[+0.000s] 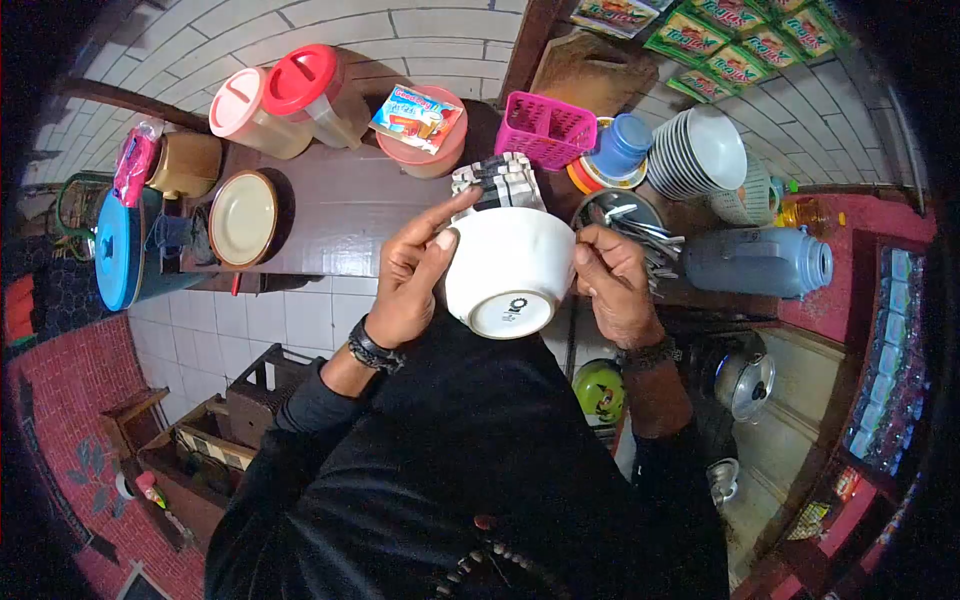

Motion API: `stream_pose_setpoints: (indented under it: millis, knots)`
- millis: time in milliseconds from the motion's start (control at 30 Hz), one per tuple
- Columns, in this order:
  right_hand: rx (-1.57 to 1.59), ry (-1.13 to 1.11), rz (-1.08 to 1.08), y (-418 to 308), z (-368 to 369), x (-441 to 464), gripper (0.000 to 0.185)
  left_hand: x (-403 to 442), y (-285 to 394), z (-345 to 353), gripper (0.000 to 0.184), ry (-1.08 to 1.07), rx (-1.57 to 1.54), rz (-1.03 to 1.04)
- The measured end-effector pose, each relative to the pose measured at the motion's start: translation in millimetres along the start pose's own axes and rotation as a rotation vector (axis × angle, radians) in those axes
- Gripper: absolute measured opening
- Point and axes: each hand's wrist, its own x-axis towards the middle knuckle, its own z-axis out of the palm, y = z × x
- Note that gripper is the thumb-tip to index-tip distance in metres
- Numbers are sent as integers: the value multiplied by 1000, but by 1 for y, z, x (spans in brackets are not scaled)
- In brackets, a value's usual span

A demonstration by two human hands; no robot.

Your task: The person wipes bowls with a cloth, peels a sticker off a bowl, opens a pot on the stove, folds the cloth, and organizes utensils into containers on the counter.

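Holding a tilted white bowl (pixel 512 255) between left hand (pixel 412 265) and right hand (pixel 620 285), inside hidden, base print (pixel 517 304) too small to read.

Between your hands (pixel 408 275) is a bowl (pixel 510 262); beyond it on the desk (pixel 335 220) lies a cloth (pixel 497 180). To your left sits a plate (pixel 243 220), to your right cutlery (pixel 655 240), with stacked bowls (pixel 690 155) behind and a flask (pixel 750 262) further right.

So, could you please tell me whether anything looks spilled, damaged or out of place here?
Nothing looks clearly spilled or damaged. Only the white bowl stands out mildly: it is tipped so its marked underside faces the camera, but the left hand and right hand are holding it that way.
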Motion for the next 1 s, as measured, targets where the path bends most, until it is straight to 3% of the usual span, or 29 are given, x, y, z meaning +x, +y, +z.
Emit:
stream_pose_setpoints:
  millis: [200, 400, 467, 500, 567, 633, 700, 900, 1000]
  knots:
    - [-55, -80, 39, -3, 5, -1, 14, 4, 36, -2, 35, -271, 307, -12]
    - [-219, -46, 128, -9, 13, -6, 16, -5, 20, 3, 29, -197, 152, -114]
    - [-581, 38, -241, -7, 17, -6, 19, -7, 16, 5, 29, -154, 103, -129]
    - [-582, 36, -238, -14, 20, -9, 19, -7, 17, 5, 29, -137, 121, -117]
    - [-999, 19, -399, -35, 28, -23, 26, -9, 16, 7, 28, -116, 135, -103]
    - [-948, 22, -367, -32, 32, -31, 31, -10, 14, 8, 28, -92, 200, -108]
    - [-1100, -7, -569, -34, 36, -35, 31, -10, 11, 8, 29, -98, 243, -99]
    - [-1155, -198, -696, -43, 49, -33, 46, -13, 10, 11, 30, -128, 290, -127]
    - [-1134, -228, -541, -44, 42, -27, 44, -14, 2, 9, 29, -104, 201, -149]
